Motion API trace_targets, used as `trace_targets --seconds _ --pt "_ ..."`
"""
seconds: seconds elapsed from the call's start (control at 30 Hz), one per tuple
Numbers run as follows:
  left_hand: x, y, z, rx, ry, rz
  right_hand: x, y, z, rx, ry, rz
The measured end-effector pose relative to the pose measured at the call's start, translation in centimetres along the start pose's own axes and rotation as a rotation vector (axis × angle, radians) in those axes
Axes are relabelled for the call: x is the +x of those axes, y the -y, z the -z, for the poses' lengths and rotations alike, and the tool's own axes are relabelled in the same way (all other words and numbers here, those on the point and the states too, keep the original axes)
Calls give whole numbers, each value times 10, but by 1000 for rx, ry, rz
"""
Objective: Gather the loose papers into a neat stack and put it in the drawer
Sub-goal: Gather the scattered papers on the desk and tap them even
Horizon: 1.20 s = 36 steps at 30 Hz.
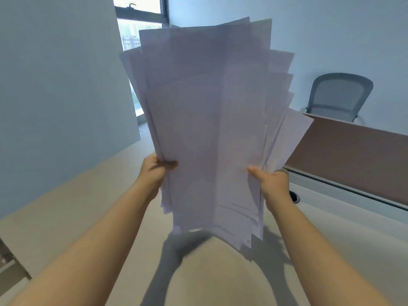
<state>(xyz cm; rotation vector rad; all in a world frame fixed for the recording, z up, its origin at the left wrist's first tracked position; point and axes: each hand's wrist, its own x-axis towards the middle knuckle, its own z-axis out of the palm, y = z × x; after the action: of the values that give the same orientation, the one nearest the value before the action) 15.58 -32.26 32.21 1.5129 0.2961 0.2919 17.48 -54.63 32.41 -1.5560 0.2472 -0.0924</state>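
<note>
A thick bundle of white papers stands upright in front of me, held above the desk. The sheets are fanned out and uneven, with corners sticking out at the top right and ragged lower edges. My left hand grips the bundle's left edge, thumb on the front. My right hand grips the right edge the same way. The bottom of the bundle hangs just above the beige desk top. No drawer is clearly visible.
A brown partition panel runs along the desk's right side, with a round cable hole near it. A grey mesh office chair stands behind the panel. A white wall panel rises on the left, a window behind it.
</note>
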Motion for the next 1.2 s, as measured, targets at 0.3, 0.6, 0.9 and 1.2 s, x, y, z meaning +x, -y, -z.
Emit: trace_targets --seconds 0.3,0.6,0.9,1.2 --pt "-3 8 1 -57 35 9 2 -4 9 17 160 14" --pt "15 26 3 -134 86 67 16 -12 22 41 249 9" --pt "30 4 -5 -129 86 -44 33 8 2 84 203 91" --pt "37 27 14 -67 213 59 38 -14 11 -47 372 46"
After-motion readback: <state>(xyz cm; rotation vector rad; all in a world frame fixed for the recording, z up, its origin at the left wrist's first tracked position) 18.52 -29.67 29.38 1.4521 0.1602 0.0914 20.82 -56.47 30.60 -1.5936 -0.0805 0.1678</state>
